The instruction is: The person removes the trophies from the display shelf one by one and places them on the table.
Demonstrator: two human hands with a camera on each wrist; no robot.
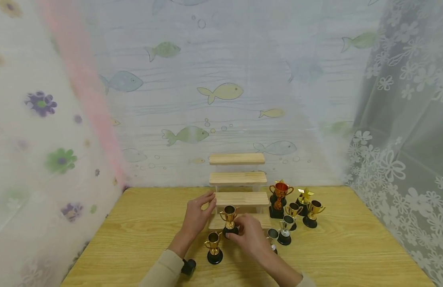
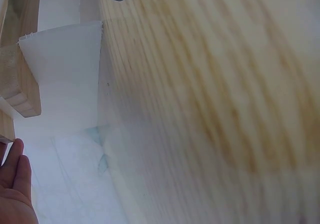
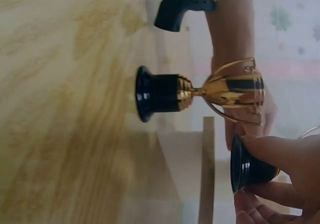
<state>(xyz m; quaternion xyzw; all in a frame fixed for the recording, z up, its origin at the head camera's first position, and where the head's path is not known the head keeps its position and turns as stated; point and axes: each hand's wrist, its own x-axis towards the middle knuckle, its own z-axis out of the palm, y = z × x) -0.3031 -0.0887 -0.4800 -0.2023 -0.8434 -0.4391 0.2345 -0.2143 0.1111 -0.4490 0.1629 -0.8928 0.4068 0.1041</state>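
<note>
My right hand [image 1: 251,236] pinches the black base of a small gold trophy cup [image 1: 229,215], held upright in front of the lowest step of a wooden stepped shelf [image 1: 241,198]. In the right wrist view, thumb and fingers [image 3: 280,151] close around that black base [image 3: 252,166], above table height. My left hand [image 1: 197,215] is at the shelf's left side, its extended fingertips at the end of the second step from the bottom. The left wrist view shows its fingers [image 2: 21,176] beside a board end. Another gold trophy [image 1: 214,244] stands on the table between my forearms.
Right of the shelf stand several more trophies: a red-orange cup [image 1: 280,190], a gold star [image 1: 305,194], gold cups [image 1: 315,209] and silver cups [image 1: 287,224]. The wooden table [image 1: 142,227] meets a fish-printed curtain [image 1: 221,59] behind the shelf.
</note>
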